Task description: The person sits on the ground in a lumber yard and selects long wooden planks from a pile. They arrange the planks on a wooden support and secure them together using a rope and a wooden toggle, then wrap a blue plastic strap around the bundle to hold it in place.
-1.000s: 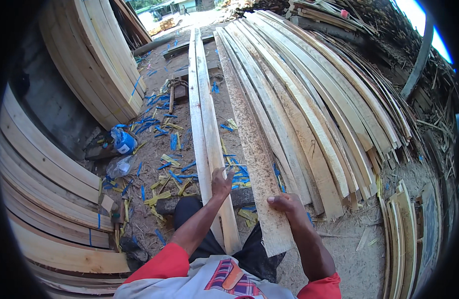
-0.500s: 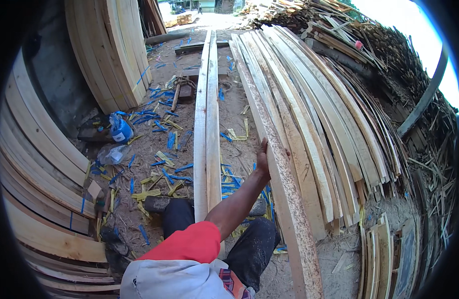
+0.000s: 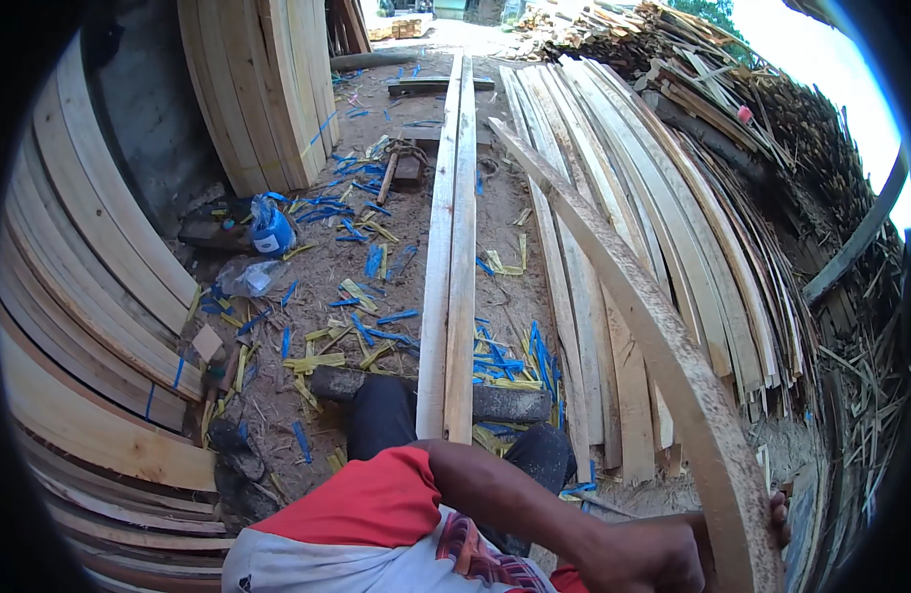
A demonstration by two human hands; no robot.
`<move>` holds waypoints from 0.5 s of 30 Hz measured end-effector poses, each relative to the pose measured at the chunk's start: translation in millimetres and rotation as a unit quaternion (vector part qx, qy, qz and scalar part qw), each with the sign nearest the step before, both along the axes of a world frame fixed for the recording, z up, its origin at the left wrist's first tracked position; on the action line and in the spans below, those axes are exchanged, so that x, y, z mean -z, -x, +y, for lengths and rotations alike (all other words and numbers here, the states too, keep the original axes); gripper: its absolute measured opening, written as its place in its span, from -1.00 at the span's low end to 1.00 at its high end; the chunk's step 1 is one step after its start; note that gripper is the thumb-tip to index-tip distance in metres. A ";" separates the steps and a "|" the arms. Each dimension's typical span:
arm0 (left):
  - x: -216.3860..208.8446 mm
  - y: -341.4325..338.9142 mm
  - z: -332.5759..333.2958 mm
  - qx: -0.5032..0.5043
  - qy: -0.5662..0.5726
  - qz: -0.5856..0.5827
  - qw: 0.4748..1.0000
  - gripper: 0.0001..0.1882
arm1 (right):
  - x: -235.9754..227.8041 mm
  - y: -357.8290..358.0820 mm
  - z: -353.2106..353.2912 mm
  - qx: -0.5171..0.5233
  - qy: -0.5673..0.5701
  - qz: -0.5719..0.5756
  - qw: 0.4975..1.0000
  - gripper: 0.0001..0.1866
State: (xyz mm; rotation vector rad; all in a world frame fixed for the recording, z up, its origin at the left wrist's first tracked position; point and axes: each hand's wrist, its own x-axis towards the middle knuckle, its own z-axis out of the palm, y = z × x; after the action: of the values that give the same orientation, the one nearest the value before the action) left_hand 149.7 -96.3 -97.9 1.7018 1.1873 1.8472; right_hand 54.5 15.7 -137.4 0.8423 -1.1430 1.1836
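Observation:
A long, brown-flecked wooden plank (image 3: pixel 676 366) slants from the lower right toward the far middle, its far end over the row of boards. My left arm crosses my body, and my left hand (image 3: pixel 658 558) is closed at the plank's near part. Fingertips curl round the plank's right edge there; I cannot tell which hand they belong to. My right hand is hidden or overlapped behind the left arm and plank. Before me, two pale planks (image 3: pixel 440 296) lie side by side, their near ends over a dark log (image 3: pixel 510 403) by my legs.
Several long boards (image 3: pixel 614 227) lie in a row at the right, beside a heap of scrap wood (image 3: pixel 811 148). Stacked boards (image 3: pixel 90 227) line the left, and more lean on the wall (image 3: pixel 248 99). Blue and yellow strap scraps (image 3: pixel 362 296) litter the ground near a blue strap roll (image 3: pixel 272 232).
The flecked plank has slid toward me and swung, its near part moving right. My left hand has shifted from its middle to the lower right. The view has turned slightly left.

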 end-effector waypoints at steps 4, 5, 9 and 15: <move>33.7 126.9 -89.3 -0.702 -0.083 0.242 0.665 -0.11 | -40.4 -16.2 30.9 0.048 -0.071 -0.095 0.992 -0.18; 37.6 153.6 -105.7 -0.763 -0.013 0.279 0.583 0.14 | -45.3 -22.7 29.6 0.043 -0.082 -0.129 0.987 -0.18; -43.3 225.1 -147.4 -0.778 -0.159 0.415 0.444 -0.05 | -69.1 -40.2 18.2 0.018 -0.157 -0.227 0.961 -0.18; -214.3 140.1 -127.7 -0.746 -0.186 0.359 0.529 -0.27 | -135.9 -25.7 -3.0 0.011 -0.336 -0.251 0.908 -0.18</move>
State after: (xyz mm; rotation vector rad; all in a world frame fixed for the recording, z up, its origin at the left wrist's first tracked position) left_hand 9.6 -224.0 116.4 1.6532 3.7207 2.0753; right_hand 80.2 12.7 -1.6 1.0570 -2.0503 1.0128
